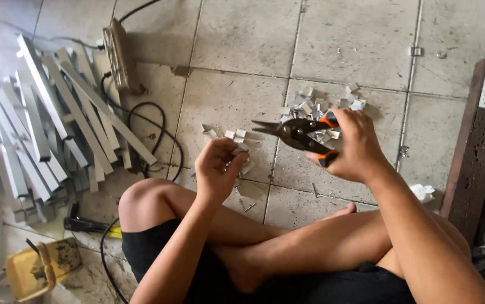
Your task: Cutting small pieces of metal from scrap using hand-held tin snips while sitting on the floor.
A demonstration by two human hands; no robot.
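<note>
Mid-cutting: my right hand (355, 147) grips the tin snips (301, 133), blades parted. My left hand (217, 169) pinches a small metal offcut (237, 147). Next, I judge: feed it squarely between the blades.

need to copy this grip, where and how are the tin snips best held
By the orange-tipped handles, from the rear, as the right hand holds the tin snips now. The pointed blades aim left toward the left hand and its small metal piece, so palm and fingers belong round the handles, clear of the blades.

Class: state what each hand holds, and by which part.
Right hand: metal snips, by the orange-and-black handles. Left hand: a small metal piece, pinched in its fingers.
</note>
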